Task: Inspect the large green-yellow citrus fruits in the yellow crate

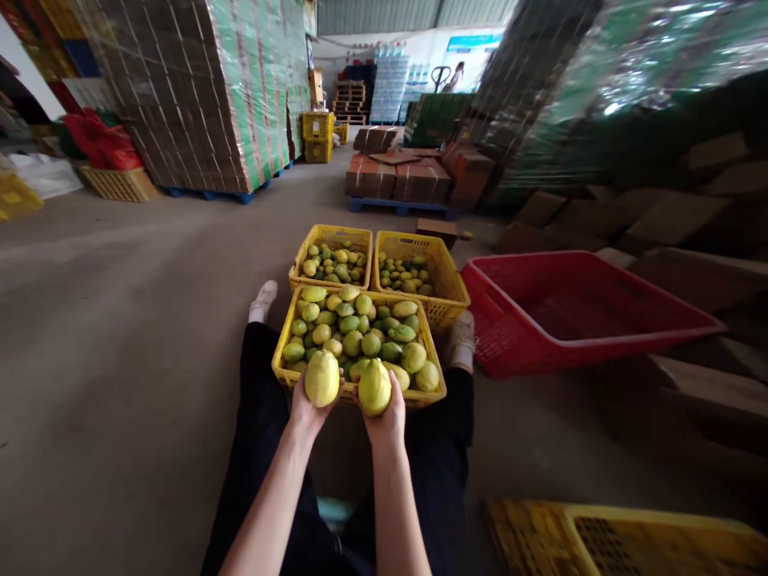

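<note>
A yellow lemon (322, 378) rests in my left hand (309, 410), whose fingers curl round its underside. My right hand (387, 416) grips another yellow-green lemon (375, 387), its nubbed end pointing up. Both are held side by side over the near edge of a yellow plastic crate (358, 386) between my legs. Yellow and green lemons (353, 342) fill that crate. Behind it stand a left yellow crate (294, 272) and a right yellow crate (451, 276), each with smaller lemons inside.
To the right sits a large red plastic bin (516, 320), with flattened cardboard (678, 216) behind it. A yellow crate (660, 520) lies at lower right. Stacked cartons (399, 178) on a blue pallet and tall wrapped stacks (180, 88) stand farther back.
</note>
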### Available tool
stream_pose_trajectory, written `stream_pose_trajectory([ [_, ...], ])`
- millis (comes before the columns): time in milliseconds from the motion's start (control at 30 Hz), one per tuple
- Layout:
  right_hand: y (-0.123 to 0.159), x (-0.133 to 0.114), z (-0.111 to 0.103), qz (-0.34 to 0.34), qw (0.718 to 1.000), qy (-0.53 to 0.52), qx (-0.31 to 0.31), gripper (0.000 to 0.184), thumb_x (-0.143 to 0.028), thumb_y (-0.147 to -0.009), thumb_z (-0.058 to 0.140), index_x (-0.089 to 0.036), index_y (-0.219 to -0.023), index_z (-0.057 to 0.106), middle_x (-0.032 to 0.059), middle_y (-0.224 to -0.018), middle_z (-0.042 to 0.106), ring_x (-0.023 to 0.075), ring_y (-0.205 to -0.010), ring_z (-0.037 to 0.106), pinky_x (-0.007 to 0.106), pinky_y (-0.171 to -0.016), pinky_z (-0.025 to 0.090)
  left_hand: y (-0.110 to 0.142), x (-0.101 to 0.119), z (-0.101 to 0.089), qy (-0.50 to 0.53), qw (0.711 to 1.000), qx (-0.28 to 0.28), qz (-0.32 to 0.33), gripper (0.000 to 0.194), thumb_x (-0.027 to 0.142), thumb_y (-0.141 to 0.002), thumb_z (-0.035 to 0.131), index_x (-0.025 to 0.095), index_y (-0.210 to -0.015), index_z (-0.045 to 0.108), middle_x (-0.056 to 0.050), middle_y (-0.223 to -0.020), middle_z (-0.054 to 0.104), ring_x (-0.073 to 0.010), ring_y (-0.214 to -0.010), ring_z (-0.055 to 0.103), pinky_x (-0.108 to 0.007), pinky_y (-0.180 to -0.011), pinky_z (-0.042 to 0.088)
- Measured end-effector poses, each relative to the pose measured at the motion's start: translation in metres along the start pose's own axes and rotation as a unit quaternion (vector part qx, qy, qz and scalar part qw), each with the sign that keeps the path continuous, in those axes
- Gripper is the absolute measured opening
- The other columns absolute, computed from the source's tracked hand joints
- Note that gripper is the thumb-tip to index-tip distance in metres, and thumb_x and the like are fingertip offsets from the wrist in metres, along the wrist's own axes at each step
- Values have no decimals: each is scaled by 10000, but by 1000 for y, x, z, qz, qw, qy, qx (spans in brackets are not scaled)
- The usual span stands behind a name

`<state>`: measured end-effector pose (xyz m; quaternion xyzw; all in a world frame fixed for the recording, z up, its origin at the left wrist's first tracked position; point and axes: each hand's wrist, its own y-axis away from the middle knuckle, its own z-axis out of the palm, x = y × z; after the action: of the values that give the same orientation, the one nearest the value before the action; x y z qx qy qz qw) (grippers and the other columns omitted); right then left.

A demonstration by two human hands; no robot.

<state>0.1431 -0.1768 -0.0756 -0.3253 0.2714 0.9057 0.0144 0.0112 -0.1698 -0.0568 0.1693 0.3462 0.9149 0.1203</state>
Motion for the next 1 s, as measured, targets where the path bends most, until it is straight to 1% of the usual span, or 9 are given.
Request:
stream_pose_trajectory([
  [167,6,2,7,-17,1000,9,4,431,-539,-667,833,-205,-897,685,18,-765,737,175,-580,662,281,-473,546,3,0,2,-2,1000,-23,20,391,322,-1006,537,164,-1338,667,-113,-957,764,-224,-800,738,-319,-687,618],
  [300,7,3,8,-17,1000,17,9,411,-468,-619,876,-208,-877,690,-4,-734,720,162,-574,649,236,-424,494,4,4,1,9,999,-32,-4,436,375,-1012,521,136,-1350,658,-95,-917,771,-220,-775,734,-351,-747,620],
  [433,5,6,6,7,999,25,24,466,-563,-628,838,-198,-888,707,30,-739,741,238,-698,730,320,-543,590,1,5,-3,44,999,-8,-25,442,260,-1000,461,179,-1394,642,-103,-979,789,-255,-926,763,-420,-889,612],
  [533,7,9,8,-91,991,87,54,487,-589,-661,816,-191,-926,719,36,-852,758,252,-861,742,356,-726,618,0,1,-7,61,996,-50,-49,459,285,-974,498,200,-1410,617,-138,-1182,770,-305,-1128,737,-503,-1000,573],
  [633,12,11,10,-255,940,219,48,483,-572,-757,781,-192,-1053,739,66,-1075,767,255,-1053,708,390,-958,568,0,-7,-12,35,989,-111,-90,468,361,-966,515,207,-1399,609,-166,-1311,723,-343,-1243,688,-561,-1020,557],
  [733,14,13,10,-358,863,355,-24,466,-533,-857,723,-203,-1186,742,117,-1237,732,286,-1181,662,465,-1084,505,-2,-19,-12,23,993,-84,-78,438,334,-978,481,193,-1365,629,-142,-1149,767,-289,-1156,732,-453,-971,606],
  [833,15,18,5,-366,802,455,-126,415,-528,-970,592,-255,-1229,767,128,-1361,680,305,-1289,609,512,-1140,464,-2,-26,-12,33,999,-14,-28,405,301,-1008,424,186,-1320,657,-111,-1002,779,-235,-1062,764,-322,-913,623],
  [900,16,23,2,-352,775,495,-177,423,-551,-997,548,-286,-1233,779,123,-1448,627,323,-1370,554,533,-1171,437,0,-25,-13,23,1000,7,-7,406,318,-1042,372,166,-1250,685,-111,-976,779,-241,-1076,764,-314,-916,620],
  [1000,18,33,0,-364,739,523,-217,538,-629,-881,695,-258,-1264,762,159,-1558,522,401,-1475,435,596,-1203,392,1,-17,-16,3,1000,-10,12,471,360,-1083,296,142,-1116,713,-110,-965,779,-267,-1133,745,-364,-963,600],
])
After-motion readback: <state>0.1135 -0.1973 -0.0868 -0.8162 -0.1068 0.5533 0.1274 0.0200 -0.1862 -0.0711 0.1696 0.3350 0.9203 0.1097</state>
